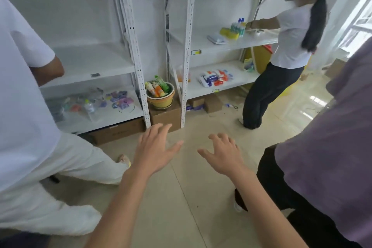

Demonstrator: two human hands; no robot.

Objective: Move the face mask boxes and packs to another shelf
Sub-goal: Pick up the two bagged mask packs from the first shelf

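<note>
My left hand [154, 149] and my right hand [224, 154] are both stretched out over the tiled floor, fingers spread, holding nothing. Ahead stand two white shelf racks. The left rack's bottom shelf [112, 116] carries small purple and blue packs [119, 99] and clear plastic bags [84, 105]. On the lower shelf of the right rack lie white, blue and orange packs [216, 77]. A flat blue-grey pack [216, 38] rests on the right rack's middle shelf. I cannot tell which of these are face masks.
A person in white [26, 110] crowds the left side, a person in a purple shirt [330, 147] the right. A third person [281, 56] works at the right rack. A pot of tubes [160, 91] sits on a cardboard box [166, 116] between the racks.
</note>
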